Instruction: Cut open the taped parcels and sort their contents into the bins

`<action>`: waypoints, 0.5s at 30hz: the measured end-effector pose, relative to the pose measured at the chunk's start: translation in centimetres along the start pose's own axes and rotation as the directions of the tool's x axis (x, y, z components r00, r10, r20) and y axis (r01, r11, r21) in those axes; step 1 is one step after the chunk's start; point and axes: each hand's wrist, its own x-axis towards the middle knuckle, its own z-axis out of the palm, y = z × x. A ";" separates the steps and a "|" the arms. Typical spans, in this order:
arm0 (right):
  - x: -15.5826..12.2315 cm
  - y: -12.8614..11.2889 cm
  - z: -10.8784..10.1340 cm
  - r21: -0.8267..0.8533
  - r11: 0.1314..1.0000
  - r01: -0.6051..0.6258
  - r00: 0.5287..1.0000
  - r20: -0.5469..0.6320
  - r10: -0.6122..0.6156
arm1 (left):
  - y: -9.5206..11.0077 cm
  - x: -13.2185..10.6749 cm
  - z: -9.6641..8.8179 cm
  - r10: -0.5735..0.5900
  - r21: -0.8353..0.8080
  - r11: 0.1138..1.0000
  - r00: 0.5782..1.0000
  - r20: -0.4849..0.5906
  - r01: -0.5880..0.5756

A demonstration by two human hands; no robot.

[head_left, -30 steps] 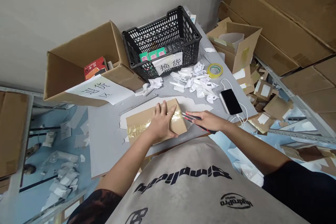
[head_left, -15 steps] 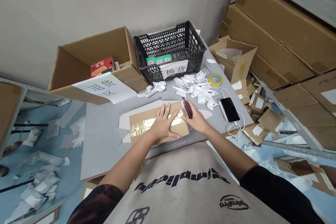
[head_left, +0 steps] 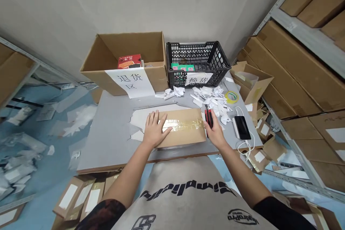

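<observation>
A flat brown cardboard parcel (head_left: 185, 134) sealed with clear tape lies on the grey table (head_left: 107, 140) in front of me. My left hand (head_left: 155, 131) rests flat on the parcel's left end, fingers spread. At the parcel's right end, my right hand (head_left: 214, 131) is closed round a red and black utility knife (head_left: 208, 116), whose tip points away from me.
An open cardboard box (head_left: 129, 61) with a paper sign and a black plastic crate (head_left: 198, 61) stand at the table's back. Crumpled white paper scraps (head_left: 210, 97), a yellow tape roll (head_left: 231, 97) and a phone on a cable (head_left: 242, 127) lie to the right. Boxed shelves stand at right.
My left hand slid from the parcel's right part to its left end. My right hand turned the knife from level at the parcel's side to upright at its right end. The view swung left.
</observation>
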 end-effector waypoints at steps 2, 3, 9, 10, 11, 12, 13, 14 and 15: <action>0.3 0.9 -0.1 0.116 0.986 -0.123 0.992 0.019 0.121 | 0.1 0.0 0.0 -0.003 -0.022 1.000 1.000 -0.012 0.002; 0.6 1.7 0.0 0.189 0.960 -0.206 0.978 0.030 0.204 | 0.1 0.0 0.0 -0.004 -0.034 0.999 1.000 -0.019 0.003; 1.5 6.6 1.3 0.159 0.935 -0.318 0.948 0.054 0.314 | -0.2 -0.1 0.4 -0.019 -0.070 0.997 0.998 -0.061 0.014; 1.3 7.1 1.4 0.074 0.953 -0.292 0.956 0.054 0.289 | -0.2 -0.1 0.4 -0.023 -0.067 0.998 0.998 -0.062 0.019; 1.0 7.4 1.6 0.001 0.963 -0.269 0.962 0.053 0.269 | -0.2 -0.1 0.5 -0.026 -0.064 0.998 0.998 -0.063 0.022; 0.7 7.6 1.6 -0.053 0.967 -0.248 0.967 0.053 0.250 | -0.2 -0.1 0.5 -0.025 -0.062 0.998 0.998 -0.063 0.021; 0.4 7.8 1.6 -0.096 0.970 -0.224 0.971 0.057 0.230 | -0.2 0.0 0.5 -0.021 -0.063 0.998 0.998 -0.061 0.017; 0.2 8.0 1.6 -0.148 0.971 -0.186 0.977 0.075 0.198 | -0.3 0.0 0.4 -0.017 -0.066 0.998 0.998 -0.059 0.013; 0.0 8.2 1.5 -0.197 0.970 -0.144 0.982 0.095 0.166 | -0.3 0.0 0.4 -0.014 -0.071 0.997 0.998 -0.057 0.010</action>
